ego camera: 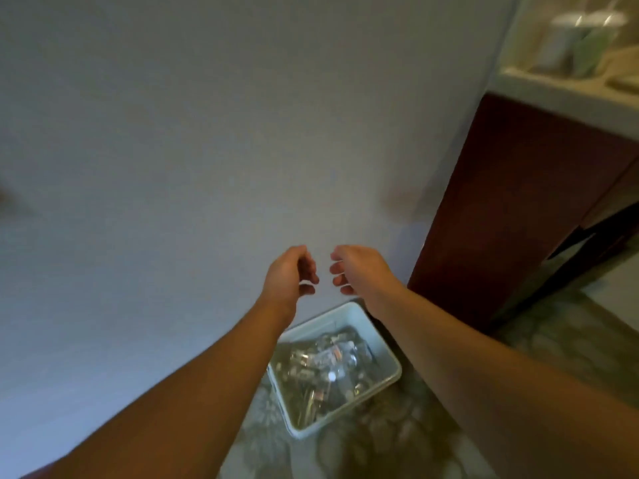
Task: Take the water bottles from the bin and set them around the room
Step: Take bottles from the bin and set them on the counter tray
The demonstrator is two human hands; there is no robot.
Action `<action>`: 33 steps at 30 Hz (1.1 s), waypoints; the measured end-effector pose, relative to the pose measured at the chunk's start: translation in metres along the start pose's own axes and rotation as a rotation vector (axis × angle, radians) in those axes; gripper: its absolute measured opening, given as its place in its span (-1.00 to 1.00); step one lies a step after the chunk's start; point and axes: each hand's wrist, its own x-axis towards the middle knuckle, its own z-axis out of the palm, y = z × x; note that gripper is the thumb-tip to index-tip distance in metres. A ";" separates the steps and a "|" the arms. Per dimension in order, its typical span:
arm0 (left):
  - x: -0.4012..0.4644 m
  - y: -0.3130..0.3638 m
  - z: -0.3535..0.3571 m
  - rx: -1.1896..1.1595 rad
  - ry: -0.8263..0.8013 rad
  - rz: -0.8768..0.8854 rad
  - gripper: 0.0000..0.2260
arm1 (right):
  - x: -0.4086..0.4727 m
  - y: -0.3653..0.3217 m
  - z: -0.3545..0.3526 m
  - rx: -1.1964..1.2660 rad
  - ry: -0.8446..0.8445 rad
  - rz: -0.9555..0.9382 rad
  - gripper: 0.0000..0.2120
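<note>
Bin (387, 382) open-topped btwn wall (173, 133) & cabinet (501, 219), hands above, nothing blocking.

Both bare arms are being held outstretched, hands empty.

The left hand (289, 271) and right hand (356, 269) are being held side by side, near each other but apart, palms turned inward. The fingers of each are being kept loosely curled toward the other hand, with nothing gripped. Both forearms are being extended forward, converging from the lower corners.
</note>
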 end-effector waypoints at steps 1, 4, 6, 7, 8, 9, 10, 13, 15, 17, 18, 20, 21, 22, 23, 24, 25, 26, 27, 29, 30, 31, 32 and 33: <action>0.017 -0.016 0.000 -0.027 0.018 -0.022 -0.71 | 0.022 0.016 -0.001 0.001 0.002 0.017 -0.86; 0.059 -0.079 -0.007 -0.009 0.033 -0.093 -0.78 | 0.079 0.072 0.000 0.041 0.025 0.127 -0.84; 0.088 -0.127 -0.017 0.032 0.031 -0.138 -0.78 | 0.118 0.115 0.004 -0.010 0.021 0.190 -0.79; 0.108 -0.161 -0.025 0.051 0.046 -0.161 -0.78 | 0.141 0.145 0.008 -0.032 0.021 0.213 -0.77; 0.121 -0.188 -0.033 0.059 0.070 -0.184 -0.78 | 0.157 0.168 0.010 -0.017 0.040 0.240 -0.77; 0.128 -0.203 -0.040 0.056 0.089 -0.205 -0.78 | 0.165 0.182 0.010 0.025 0.072 0.267 -0.78; 0.142 -0.229 -0.048 0.042 0.101 -0.228 -0.78 | 0.180 0.207 0.014 0.062 0.097 0.293 -0.79; 0.191 -0.324 -0.074 0.058 0.092 -0.268 -0.79 | 0.235 0.297 0.037 0.063 0.106 0.357 -0.80; 0.221 -0.386 -0.087 0.072 0.066 -0.287 -0.80 | 0.271 0.359 0.050 0.040 0.097 0.355 -0.79; 0.250 -0.442 -0.095 0.102 0.040 -0.284 -0.82 | 0.305 0.417 0.062 0.024 0.092 0.345 -0.80; 0.264 -0.468 -0.098 0.103 0.033 -0.281 -0.83 | 0.321 0.445 0.066 0.017 0.089 0.334 -0.81; 0.293 -0.513 -0.101 0.123 0.011 -0.267 -0.82 | 0.352 0.491 0.072 0.004 0.083 0.305 -0.83; 0.306 -0.532 -0.100 0.147 -0.010 -0.256 -0.82 | 0.368 0.510 0.074 0.008 0.088 0.288 -0.83; 0.319 -0.547 -0.098 0.176 -0.031 -0.244 -0.83 | 0.383 0.527 0.074 0.012 0.097 0.268 -0.82; 0.332 -0.560 -0.096 0.216 -0.044 -0.231 -0.84 | 0.399 0.541 0.074 0.017 0.106 0.254 -0.81; 0.345 -0.572 -0.093 0.268 -0.049 -0.216 -0.84 | 0.413 0.553 0.073 0.025 0.109 0.244 -0.80; 0.358 -0.584 -0.089 0.340 -0.041 -0.196 -0.84 | 0.426 0.563 0.072 0.035 0.105 0.233 -0.80; 0.370 -0.595 -0.087 0.428 -0.027 -0.160 -0.84 | 0.437 0.574 0.069 0.031 0.096 0.217 -0.81; 0.381 -0.607 -0.085 0.521 -0.021 -0.106 -0.83 | 0.446 0.585 0.065 -0.005 0.080 0.194 -0.81; 0.396 -0.626 -0.082 0.725 -0.076 -0.025 -0.84 | 0.459 0.607 0.054 -0.232 -0.019 0.133 -0.78; 0.401 -0.633 -0.081 0.848 -0.137 -0.012 -0.85 | 0.464 0.618 0.047 -0.406 -0.110 0.085 -0.73; 0.404 -0.638 -0.079 0.970 -0.201 -0.007 -0.87 | 0.466 0.626 0.040 -0.565 -0.215 0.033 -0.64; 0.407 -0.640 -0.077 1.070 -0.258 -0.008 -0.85 | 0.468 0.632 0.033 -0.685 -0.312 -0.004 -0.52; 0.408 -0.640 -0.074 1.135 -0.302 -0.010 -0.78 | 0.468 0.635 0.028 -0.771 -0.388 -0.026 -0.42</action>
